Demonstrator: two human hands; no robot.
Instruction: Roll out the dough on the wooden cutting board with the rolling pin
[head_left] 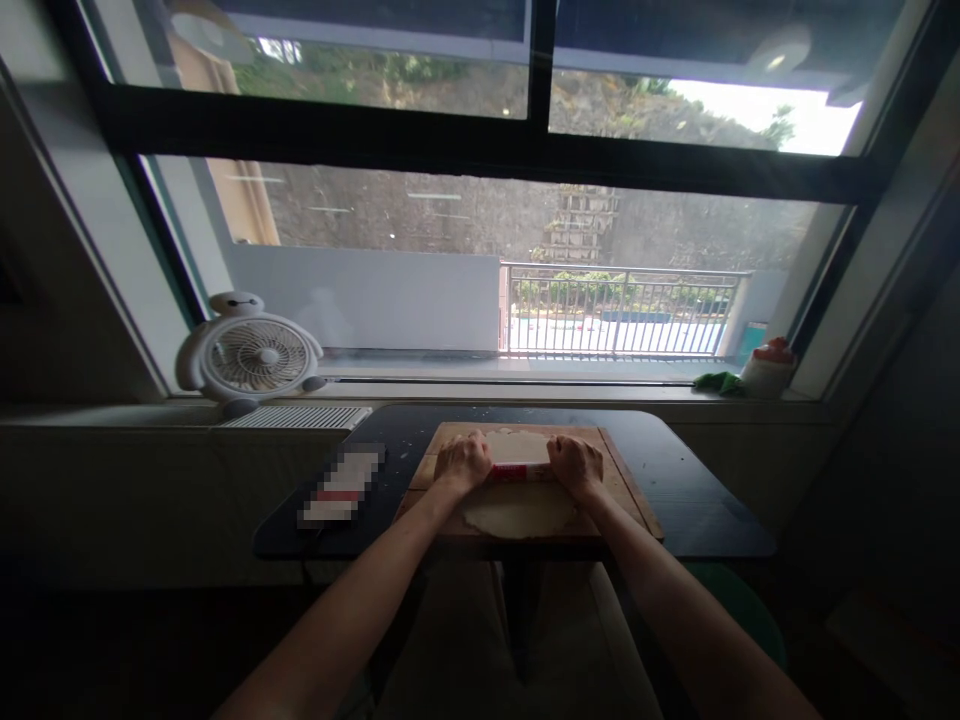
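Observation:
A wide, flat sheet of pale dough (pixel 519 512) lies on a wooden board (pixel 630 505). Across the dough rests a rolling pin (pixel 520 471) with a red and white wrap or label showing at its middle. My left hand (pixel 463 460) is closed around the pin's left end, and my right hand (pixel 576 463) grips the right end. Both ends are hidden by my fingers. The dough spreads both beyond the pin and on my side of it, its rim uneven.
The board sits on a dark table (pixel 697 510). A blurred-out flat item (pixel 343 487) lies to its left. A white fan (pixel 259 355) stands by the window at left; a white container (pixel 770 370) and green cloth-like item (pixel 718 382) are on the right sill. A green stool (pixel 739 605) shows below.

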